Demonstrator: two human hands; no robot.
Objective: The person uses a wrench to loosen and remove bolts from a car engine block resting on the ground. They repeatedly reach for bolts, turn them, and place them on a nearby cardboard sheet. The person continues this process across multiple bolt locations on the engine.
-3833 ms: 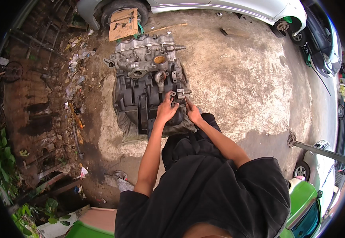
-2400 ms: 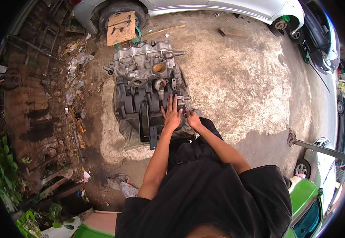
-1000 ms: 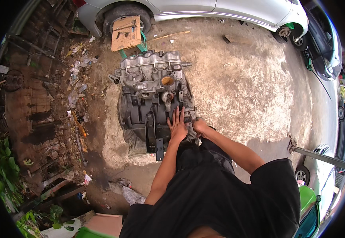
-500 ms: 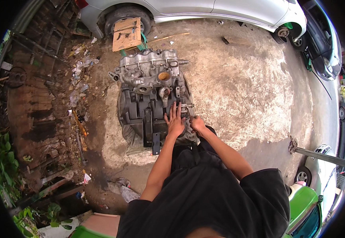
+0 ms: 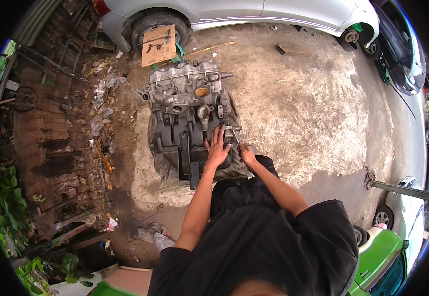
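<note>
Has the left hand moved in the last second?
No, not visibly: against the round orange opening on the engine, the left hand keeps its place, below and slightly right of it in view.

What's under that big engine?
A greyish cloth shows around the edges of the engine, spread on the floor. The engine covers the middle, so I can't see whether anything else is under there.

The engine's upper part [image 5: 185,73] looks like dull, rough metal and its lower part [image 5: 166,132] matt, the sheet [image 5: 169,176] under it wrinkled cloth, the ground [image 5: 303,98] rough concrete, the car [image 5: 229,9] glossy and smooth, the shirt [image 5: 258,241] matt cloth.
</note>
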